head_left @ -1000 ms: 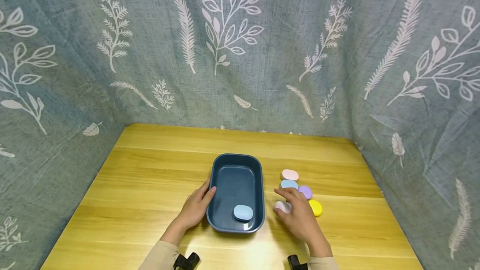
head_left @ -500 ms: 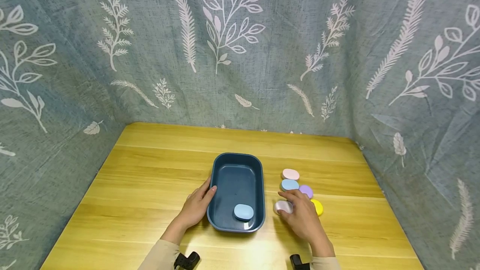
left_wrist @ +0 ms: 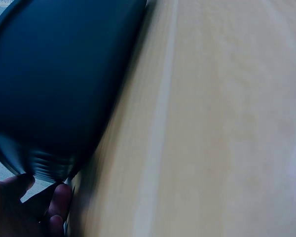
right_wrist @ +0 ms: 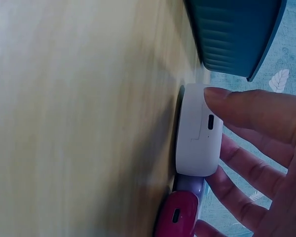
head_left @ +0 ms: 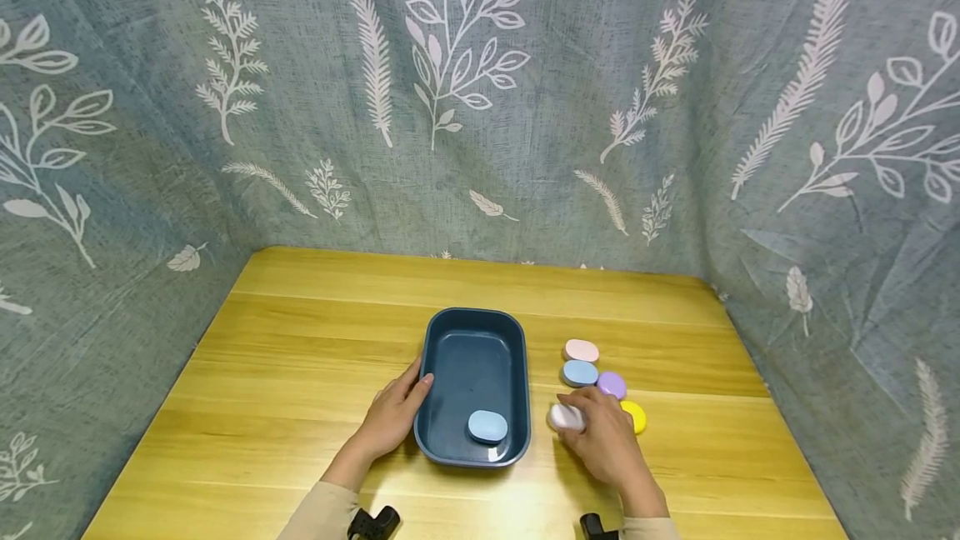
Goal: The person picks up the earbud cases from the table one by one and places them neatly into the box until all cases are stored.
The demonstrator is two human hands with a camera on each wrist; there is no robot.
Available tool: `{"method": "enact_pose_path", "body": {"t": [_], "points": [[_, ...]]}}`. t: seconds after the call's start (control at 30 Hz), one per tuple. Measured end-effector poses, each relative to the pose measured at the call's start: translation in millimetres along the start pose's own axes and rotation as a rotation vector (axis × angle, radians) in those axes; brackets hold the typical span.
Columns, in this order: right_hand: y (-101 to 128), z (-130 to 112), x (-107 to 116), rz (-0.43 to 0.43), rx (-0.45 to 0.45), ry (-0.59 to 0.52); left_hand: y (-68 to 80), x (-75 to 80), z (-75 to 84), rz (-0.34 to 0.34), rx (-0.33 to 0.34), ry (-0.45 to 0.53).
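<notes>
The white case (head_left: 564,417) lies flat on the wooden table (head_left: 300,357), just beside the right wall of the dark blue tray (head_left: 474,332), toward the near edge of the table. The right hand (head_left: 603,440) has its thumb and fingers (right_wrist: 246,111) curled around the short sides of the case, so it is pinched but not lifted. It looks small, light, hard and smooth, maybe a little slippery; holding it at the two rounded edges seems the safest. The left hand (head_left: 393,415) rests with relaxed fingers against the left wall of the tray. Inside the tray, near its front right corner, lies a light blue case (head_left: 487,426). Behind the right hand, toward the far edge, lie pink (head_left: 581,350), blue (head_left: 579,372), purple (head_left: 612,384) and yellow (head_left: 636,416) cases.
</notes>
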State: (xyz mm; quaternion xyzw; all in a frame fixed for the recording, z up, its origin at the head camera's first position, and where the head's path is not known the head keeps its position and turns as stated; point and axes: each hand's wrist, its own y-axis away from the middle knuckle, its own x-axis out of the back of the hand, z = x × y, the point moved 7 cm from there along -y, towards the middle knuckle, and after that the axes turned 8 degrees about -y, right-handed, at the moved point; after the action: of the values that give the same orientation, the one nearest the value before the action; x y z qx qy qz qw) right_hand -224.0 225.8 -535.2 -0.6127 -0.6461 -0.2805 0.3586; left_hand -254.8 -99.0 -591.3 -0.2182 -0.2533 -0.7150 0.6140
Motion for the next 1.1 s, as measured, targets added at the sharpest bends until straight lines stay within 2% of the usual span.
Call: {"method": "enact_pose_path", "body": {"t": [0.3, 0.8, 1.1], "points": [[1.0, 0.0, -2.8, -0.010, -0.006, 0.024, -0.1, -0.5, -0.6, 0.003, -0.003, 0.003], [0.8, -1.4, -5.3, 0.024, 0.003, 0.092, 0.1, 0.6, 0.2, -0.004, -0.004, 0.005], [1.7, -2.0, -3.9, 0.022, -0.003, 0.093, -0.2, -0.2, -0.6, -0.003, -0.011, 0.002]]}}
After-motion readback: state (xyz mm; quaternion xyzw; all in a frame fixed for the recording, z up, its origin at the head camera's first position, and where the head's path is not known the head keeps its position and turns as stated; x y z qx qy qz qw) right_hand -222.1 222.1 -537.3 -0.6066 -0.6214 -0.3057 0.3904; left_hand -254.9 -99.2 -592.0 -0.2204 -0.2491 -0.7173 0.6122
